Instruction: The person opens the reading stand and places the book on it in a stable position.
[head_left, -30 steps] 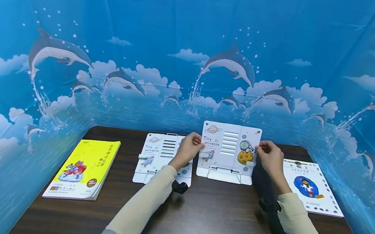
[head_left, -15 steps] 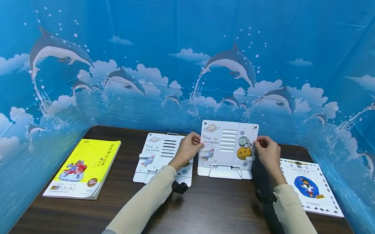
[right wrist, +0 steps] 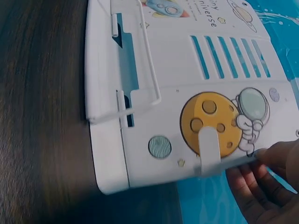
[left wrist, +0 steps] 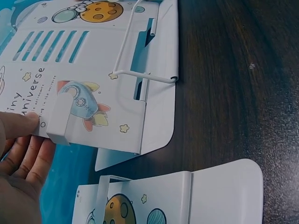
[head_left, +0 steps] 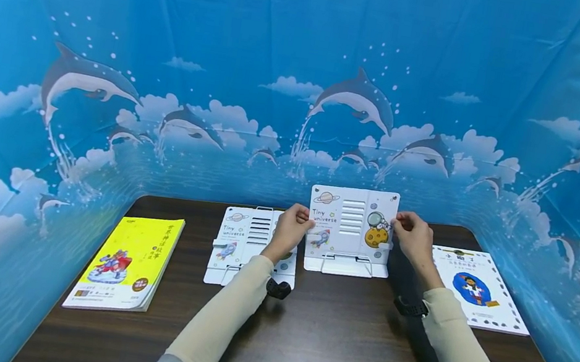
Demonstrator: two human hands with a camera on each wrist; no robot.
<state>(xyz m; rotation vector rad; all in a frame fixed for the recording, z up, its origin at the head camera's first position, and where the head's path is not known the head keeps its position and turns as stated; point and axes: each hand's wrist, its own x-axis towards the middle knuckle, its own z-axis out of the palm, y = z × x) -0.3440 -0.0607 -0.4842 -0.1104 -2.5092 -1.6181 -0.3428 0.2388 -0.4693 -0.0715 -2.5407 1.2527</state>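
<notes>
A white book stand printed "Tiny universe", with slots, a rocket and an astronaut, stands steeply upright near the table's back. My left hand pinches its left edge, thumb in front and fingers behind, just above a white side clip. At the opposite edge my right hand pinches the board between thumb and fingers, beside the astronaut picture; another clip sits close by. A wire page holder spans the stand's lower ledge. Left of it, a matching second stand is partly hidden behind my left hand and forearm.
A thick yellow book lies at the left on the dark wooden table. Toward the right lies a white book with a blue oval picture. A blue dolphin-printed cloth hangs behind the table and along its sides.
Over the last second, the upright stand has shifted slightly left and farther back, and my right hand has moved with it. My left hand has stayed almost in place.
</notes>
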